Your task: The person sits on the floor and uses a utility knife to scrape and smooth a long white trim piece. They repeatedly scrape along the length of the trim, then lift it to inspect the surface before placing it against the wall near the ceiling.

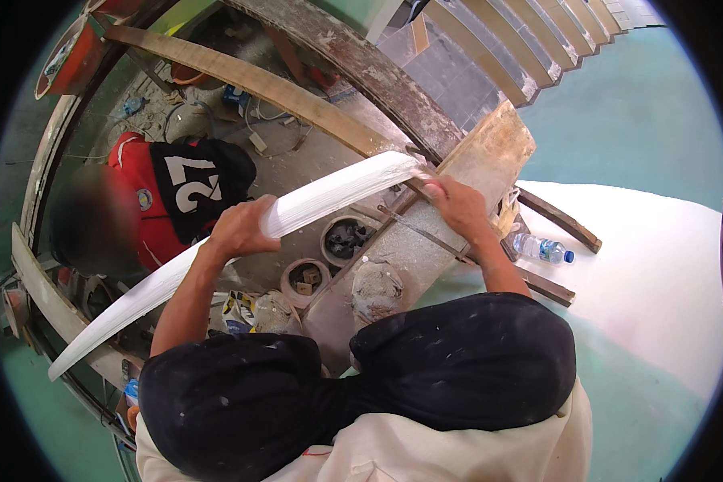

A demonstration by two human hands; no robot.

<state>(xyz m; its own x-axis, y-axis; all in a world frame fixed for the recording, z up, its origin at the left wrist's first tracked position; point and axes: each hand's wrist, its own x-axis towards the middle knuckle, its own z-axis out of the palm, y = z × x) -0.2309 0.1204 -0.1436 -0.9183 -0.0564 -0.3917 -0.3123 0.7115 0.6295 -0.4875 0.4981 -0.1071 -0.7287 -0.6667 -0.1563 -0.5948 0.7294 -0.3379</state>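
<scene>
A long white ribbed moulding strip [321, 195] runs slantwise from the far left up to the middle of the view. My left hand [245, 229] is wrapped round it, thumb on the near side. Beside its upper right end, which looks rough and chipped, my right hand [458, 210] has its fingers curled closed. What those fingers hold is hidden; a narrow brownish edge shows by the fingertips. Under my right forearm a thin dark strip [426, 229] lies across a dusty wooden plank [337, 301].
A person in a red and black top [165, 193] is low down at the left. Two round pots [305, 281] stand below the moulding. Wooden beams [249, 76] cross the far side. A water bottle [542, 248] lies at right, and steps [498, 48] rise at the far right.
</scene>
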